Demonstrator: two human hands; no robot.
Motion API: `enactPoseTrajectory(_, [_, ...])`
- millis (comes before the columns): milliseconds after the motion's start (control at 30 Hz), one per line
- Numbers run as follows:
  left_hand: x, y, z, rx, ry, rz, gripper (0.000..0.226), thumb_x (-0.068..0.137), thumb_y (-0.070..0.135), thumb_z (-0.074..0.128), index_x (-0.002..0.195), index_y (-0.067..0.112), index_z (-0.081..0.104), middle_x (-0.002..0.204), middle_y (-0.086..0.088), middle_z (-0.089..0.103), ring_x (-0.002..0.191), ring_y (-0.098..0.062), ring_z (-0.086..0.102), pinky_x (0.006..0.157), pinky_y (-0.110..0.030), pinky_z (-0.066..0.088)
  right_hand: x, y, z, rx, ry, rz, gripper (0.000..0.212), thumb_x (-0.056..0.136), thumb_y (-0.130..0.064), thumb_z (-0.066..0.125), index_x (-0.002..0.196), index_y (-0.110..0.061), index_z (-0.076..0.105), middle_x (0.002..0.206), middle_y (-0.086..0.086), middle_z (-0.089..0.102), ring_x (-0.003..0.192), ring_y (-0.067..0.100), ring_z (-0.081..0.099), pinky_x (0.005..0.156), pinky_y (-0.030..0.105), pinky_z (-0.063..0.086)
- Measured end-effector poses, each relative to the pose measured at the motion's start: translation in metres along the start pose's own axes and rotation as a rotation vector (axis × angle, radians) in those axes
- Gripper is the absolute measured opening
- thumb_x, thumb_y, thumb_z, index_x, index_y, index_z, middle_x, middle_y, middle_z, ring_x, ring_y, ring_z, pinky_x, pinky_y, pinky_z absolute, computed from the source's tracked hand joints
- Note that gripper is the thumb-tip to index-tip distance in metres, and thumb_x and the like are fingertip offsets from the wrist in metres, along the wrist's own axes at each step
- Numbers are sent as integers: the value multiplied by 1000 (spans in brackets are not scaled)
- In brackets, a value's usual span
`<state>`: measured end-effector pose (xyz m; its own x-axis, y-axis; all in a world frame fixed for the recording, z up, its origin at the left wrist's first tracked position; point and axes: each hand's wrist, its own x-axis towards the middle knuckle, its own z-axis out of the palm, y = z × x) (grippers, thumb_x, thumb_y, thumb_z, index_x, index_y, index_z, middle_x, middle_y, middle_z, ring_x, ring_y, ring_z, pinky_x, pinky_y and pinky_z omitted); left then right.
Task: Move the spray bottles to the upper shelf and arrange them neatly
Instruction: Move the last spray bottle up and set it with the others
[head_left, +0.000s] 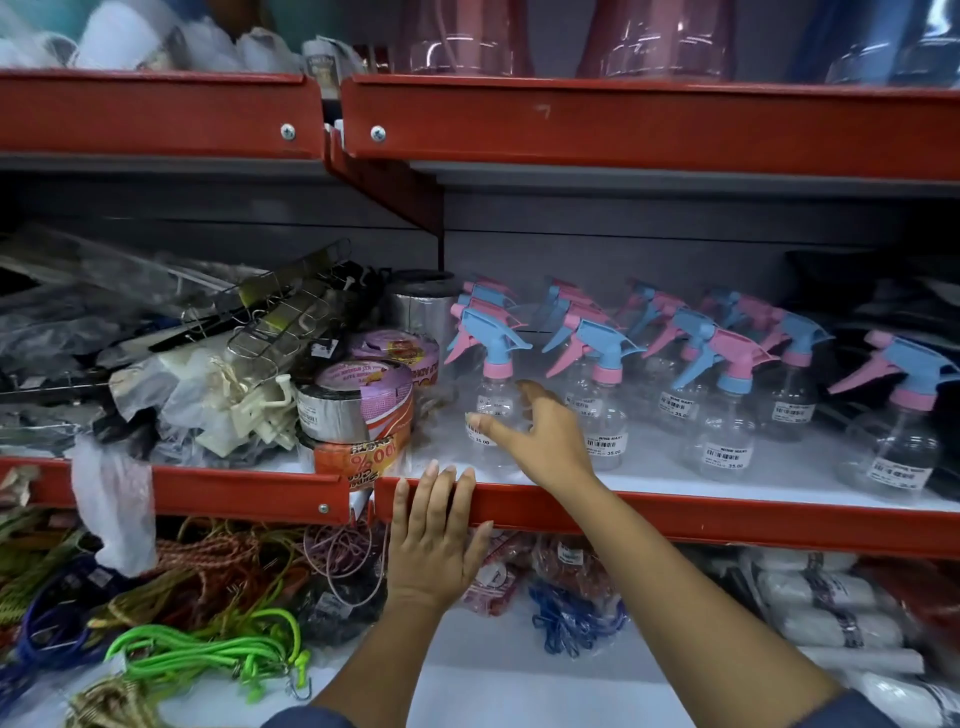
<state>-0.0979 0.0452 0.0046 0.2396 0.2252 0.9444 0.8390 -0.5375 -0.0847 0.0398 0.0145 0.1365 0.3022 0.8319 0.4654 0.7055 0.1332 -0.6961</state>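
Note:
Several clear spray bottles with pink and blue trigger heads stand in rows on the white middle shelf (649, 467). The front-left bottle (493, 379) is the nearest one. My right hand (535, 431) reaches in with fingers spread, just beside that bottle's lower body, and holds nothing. Flat against the shelf's red front edge (675, 514) rests my left hand (431, 540), fingers apart. One more bottle (898, 441) stands alone at the far right. Above is the upper shelf (623, 119), with large pink and blue clear plastic containers (654, 36) on it.
Rolls of tape (358, 410) are stacked left of the bottles, next to a heap of wire racks and plastic bags (218, 364). The bottom shelf holds coloured elastic cords (208, 649) and white wrapped rolls (831, 608).

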Motion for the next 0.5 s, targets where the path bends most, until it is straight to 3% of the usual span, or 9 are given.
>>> enactPoseTrajectory(267, [-1, 0, 2, 0, 12, -4, 51, 99, 45, 26, 140, 14, 31, 133, -10, 40, 135, -25, 25, 119, -44, 8, 1, 3, 5, 22, -54, 36, 90, 65, -67, 69, 134, -19, 39, 129, 8, 53, 115, 26, 54, 90, 38, 49])
enactPoseTrajectory(367, [-1, 1, 2, -6, 15, -1, 52, 99, 45, 27, 140, 14, 28, 134, -10, 40, 136, -25, 24, 119, -44, 8, -2, 1, 4, 34, 1, 51, 92, 56, -68, 75, 125, -19, 41, 125, 6, 53, 112, 23, 54, 84, 32, 47])
enactPoseTrajectory(500, [-1, 1, -1, -3, 8, 0, 52, 99, 45, 26, 140, 13, 30, 135, -10, 39, 136, -25, 24, 120, -44, 7, -2, 0, 3, -16, 39, 55, 79, 58, -62, 78, 112, -15, 44, 115, 7, 55, 97, 21, 54, 71, 28, 42])
